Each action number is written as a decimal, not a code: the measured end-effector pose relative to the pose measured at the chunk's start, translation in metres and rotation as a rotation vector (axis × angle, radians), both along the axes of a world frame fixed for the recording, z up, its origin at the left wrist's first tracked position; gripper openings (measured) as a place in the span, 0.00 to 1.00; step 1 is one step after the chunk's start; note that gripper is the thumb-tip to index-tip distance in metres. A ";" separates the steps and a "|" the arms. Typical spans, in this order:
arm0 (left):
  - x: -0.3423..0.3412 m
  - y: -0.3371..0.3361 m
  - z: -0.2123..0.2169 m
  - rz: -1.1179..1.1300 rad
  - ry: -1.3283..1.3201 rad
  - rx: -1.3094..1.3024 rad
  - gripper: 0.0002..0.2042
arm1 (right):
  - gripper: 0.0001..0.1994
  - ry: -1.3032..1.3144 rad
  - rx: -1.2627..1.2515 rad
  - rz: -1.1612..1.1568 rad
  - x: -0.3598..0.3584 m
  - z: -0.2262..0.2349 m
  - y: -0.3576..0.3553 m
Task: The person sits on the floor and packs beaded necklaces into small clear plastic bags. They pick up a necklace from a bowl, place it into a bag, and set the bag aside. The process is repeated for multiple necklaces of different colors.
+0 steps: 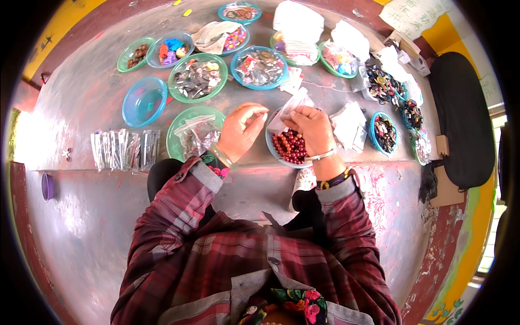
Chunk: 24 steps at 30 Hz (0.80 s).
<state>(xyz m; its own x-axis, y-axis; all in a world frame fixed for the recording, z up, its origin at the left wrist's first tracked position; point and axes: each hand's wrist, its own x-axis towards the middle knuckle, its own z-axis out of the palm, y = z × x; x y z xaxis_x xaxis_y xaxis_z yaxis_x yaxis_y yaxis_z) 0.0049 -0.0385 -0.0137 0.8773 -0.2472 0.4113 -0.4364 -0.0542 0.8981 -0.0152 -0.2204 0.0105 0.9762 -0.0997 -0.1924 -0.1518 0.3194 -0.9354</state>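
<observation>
My right hand (313,130) is closed on a clear plastic bag (298,101), over a pale bowl (271,146) of dark red beads (288,147). The beads look like strung bracelets, and the hand hides part of them. Left of that bowl, my left hand (242,131) is raised with thumb and fingers drawn into a pinch. Whatever it may hold is too small to see. Just beyond my left wrist sits a green bowl (174,147) with clear packets (197,135) in it.
An empty blue basin (128,112) stands at left, above a row of slim packets (124,149). Farther back are several bowls of small goods, among them a blue basin of packets (260,67). White bags (349,124) and a basket of trinkets (384,132) lie at right.
</observation>
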 end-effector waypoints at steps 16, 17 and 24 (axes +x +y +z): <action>0.001 0.014 -0.013 -0.185 0.524 -0.169 0.07 | 0.07 -0.005 -0.291 0.092 0.005 -0.023 0.039; 0.002 0.015 -0.013 -0.190 0.543 -0.164 0.07 | 0.07 -0.007 -0.288 0.093 0.005 -0.022 0.039; 0.007 0.015 -0.023 -0.213 0.617 -0.170 0.07 | 0.07 -0.043 -0.362 0.107 0.004 -0.023 0.037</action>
<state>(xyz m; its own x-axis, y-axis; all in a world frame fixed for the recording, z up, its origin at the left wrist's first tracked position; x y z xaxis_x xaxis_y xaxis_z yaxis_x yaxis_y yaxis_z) 0.0122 -0.0238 -0.0363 0.9034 -0.4167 -0.1016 0.1743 0.1402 0.9747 -0.0107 -0.1834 -0.0125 0.9913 -0.0511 -0.1217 -0.1241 -0.0481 -0.9911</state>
